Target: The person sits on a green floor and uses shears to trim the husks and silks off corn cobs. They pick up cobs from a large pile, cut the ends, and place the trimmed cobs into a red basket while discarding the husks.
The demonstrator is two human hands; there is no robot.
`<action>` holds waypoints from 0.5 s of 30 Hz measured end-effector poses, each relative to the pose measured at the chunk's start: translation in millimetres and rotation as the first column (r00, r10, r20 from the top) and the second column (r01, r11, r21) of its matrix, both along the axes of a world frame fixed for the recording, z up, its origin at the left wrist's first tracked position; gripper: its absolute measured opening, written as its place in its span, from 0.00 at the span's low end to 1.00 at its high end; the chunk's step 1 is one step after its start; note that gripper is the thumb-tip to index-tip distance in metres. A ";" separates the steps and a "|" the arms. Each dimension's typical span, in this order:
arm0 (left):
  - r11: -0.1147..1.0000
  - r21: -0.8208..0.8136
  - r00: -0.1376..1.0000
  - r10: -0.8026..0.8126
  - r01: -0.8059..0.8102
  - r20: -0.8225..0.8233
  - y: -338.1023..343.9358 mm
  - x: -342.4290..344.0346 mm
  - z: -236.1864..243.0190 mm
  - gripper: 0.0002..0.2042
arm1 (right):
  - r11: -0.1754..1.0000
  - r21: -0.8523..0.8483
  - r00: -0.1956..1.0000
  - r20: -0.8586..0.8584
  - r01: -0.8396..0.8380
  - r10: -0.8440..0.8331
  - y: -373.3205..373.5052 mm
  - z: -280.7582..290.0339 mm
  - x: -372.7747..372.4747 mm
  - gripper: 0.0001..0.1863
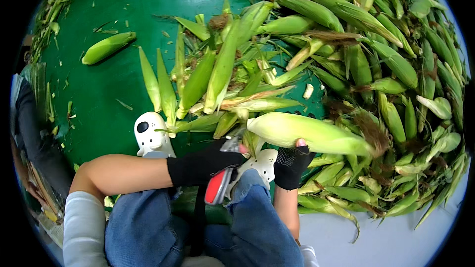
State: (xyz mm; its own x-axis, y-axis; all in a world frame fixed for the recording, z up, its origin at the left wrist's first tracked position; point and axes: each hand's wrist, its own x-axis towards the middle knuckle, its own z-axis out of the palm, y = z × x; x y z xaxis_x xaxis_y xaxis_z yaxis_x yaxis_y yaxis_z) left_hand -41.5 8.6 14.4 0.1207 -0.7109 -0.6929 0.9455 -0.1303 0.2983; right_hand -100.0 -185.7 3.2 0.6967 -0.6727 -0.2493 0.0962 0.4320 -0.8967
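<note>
My right hand [293, 165], in a black fingerless glove, is closed around the underside of a pale green ear of corn [309, 134] still in its husk. The ear lies sideways, its cut stem end to the left and brown silk at its right tip. My left hand [205, 162], gloved the same way, grips a hand tool [217, 185] with a red and grey handle, apparently pruning shears. The tool's metal end is near the ear's stem end; whether they touch I cannot tell. Below this end, a few stripped husk leaves hang over my shoe.
A large heap of unhusked corn [391, 64] fills the right side. Loose husk leaves [213, 74] pile up ahead of my white clogs [151, 131]. One ear [109, 48] lies apart on the green floor [94, 99]. Dark clothing [39, 128] shows at the left edge.
</note>
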 end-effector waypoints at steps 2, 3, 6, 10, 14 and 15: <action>0.981 0.077 0.959 -0.193 0.180 0.209 9.3 9.2 -5.7 0.16 | 0.999 0.045 0.999 -0.031 0.021 -0.020 -6.5 -2.3 0.8 0.38; 0.958 0.099 0.901 -0.286 0.269 0.325 11.5 16.4 -8.8 0.21 | 0.990 0.129 0.999 -0.014 -0.049 0.052 -20.8 -5.1 -5.6 0.35; 0.811 0.349 0.435 -0.557 0.470 0.708 12.4 42.5 -1.1 0.37 | 0.897 0.337 0.955 0.023 -0.287 0.297 -58.1 -14.8 -17.1 0.41; 0.796 0.330 0.109 -0.439 0.507 0.892 3.0 79.4 13.5 0.47 | 0.753 -0.107 0.722 -0.400 -0.649 0.565 -53.1 13.6 -3.5 0.39; 0.874 0.291 -0.163 -0.246 0.390 0.956 -8.1 86.2 5.6 0.39 | 0.483 -0.209 0.502 -0.598 -0.850 0.625 -38.4 33.4 8.8 0.34; 0.888 0.288 -0.211 -0.224 0.359 0.951 -7.3 85.4 4.4 0.36 | 0.489 -0.190 0.494 -0.604 -0.851 0.626 -37.1 35.7 11.1 0.34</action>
State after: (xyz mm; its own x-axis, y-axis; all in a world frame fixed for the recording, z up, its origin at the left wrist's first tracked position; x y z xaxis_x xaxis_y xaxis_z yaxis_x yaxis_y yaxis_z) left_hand 43.9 1.3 18.8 0.3496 -0.9368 -0.0159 -0.5176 -0.2072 0.8301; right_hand -88.9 -222.9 38.9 0.8728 -0.0446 -0.4860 -0.4786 -0.2736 -0.8343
